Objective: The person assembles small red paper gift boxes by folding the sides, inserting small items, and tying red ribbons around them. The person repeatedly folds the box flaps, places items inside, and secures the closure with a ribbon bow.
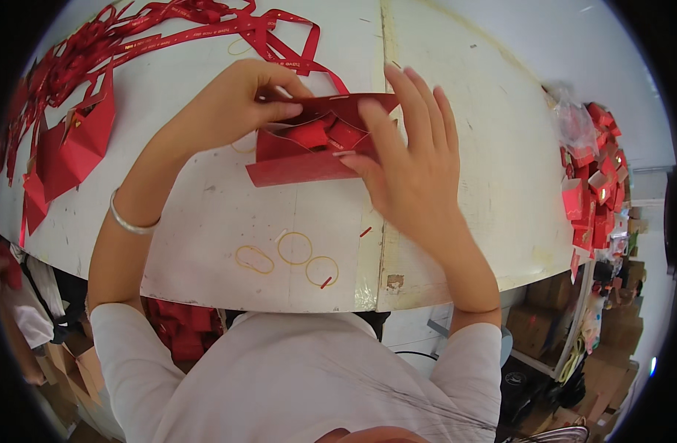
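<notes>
A red paper box (301, 173) with its top flaps raised stands on the white table in front of me. Small red pieces (327, 134) show through its opening; their kind is hard to make out. My left hand (257, 100) pinches the far flap at the left corner between thumb and fingers. At the right end, my right hand (416, 151) spans the opening, thumb on the near flap and index finger at the far one. Its other fingers stretch upward, slightly blurred.
Red printed ribbons (154, 44) lie heaped at the far left, beside another red folded box (73, 151). Rubber bands (295, 249) and small red scraps lie near the front edge of the table (486, 221). Many red boxes (596, 192) are piled at the right.
</notes>
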Tool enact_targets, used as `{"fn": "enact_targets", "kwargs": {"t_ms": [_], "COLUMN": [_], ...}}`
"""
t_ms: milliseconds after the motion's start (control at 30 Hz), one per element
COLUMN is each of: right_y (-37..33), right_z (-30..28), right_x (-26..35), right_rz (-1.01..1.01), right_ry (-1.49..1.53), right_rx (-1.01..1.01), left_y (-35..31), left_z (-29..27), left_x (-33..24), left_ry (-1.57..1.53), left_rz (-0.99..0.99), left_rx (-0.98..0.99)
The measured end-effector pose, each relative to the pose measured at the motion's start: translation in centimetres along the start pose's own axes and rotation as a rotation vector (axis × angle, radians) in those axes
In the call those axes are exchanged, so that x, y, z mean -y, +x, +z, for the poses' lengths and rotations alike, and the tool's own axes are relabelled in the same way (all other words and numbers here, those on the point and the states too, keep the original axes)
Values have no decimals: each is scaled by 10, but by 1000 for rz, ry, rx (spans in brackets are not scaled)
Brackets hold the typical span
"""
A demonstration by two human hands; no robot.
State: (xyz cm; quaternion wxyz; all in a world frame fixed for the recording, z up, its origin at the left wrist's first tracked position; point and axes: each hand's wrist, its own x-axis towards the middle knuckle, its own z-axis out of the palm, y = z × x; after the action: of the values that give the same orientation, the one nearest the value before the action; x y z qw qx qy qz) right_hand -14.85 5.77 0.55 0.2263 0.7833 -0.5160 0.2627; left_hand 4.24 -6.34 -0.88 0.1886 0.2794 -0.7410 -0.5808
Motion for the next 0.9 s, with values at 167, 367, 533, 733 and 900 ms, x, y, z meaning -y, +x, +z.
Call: {"fn": "enact_targets", "kwargs": {"t_ms": [167, 367, 533, 733, 900], "right_y": [-5, -3, -15, -54, -68], "right_z": [24, 23, 21, 6, -13], "right_x": [-21, -17, -45, -8, 6], "right_rz": [93, 220, 420, -177, -379], "right_ry": [339, 584, 892, 254, 92], "right_rx": [190, 353, 409, -55, -165], "left_y": [-19, -23, -21, -52, -75], "left_z": [3, 45, 36, 46, 51], "left_x": [-2, -14, -19, -4, -12], "left_ry": [149, 873, 746, 1138, 1181], "left_rz": [39, 203, 7, 688, 756], "left_rx": [111, -134, -249, -351, -246]}}
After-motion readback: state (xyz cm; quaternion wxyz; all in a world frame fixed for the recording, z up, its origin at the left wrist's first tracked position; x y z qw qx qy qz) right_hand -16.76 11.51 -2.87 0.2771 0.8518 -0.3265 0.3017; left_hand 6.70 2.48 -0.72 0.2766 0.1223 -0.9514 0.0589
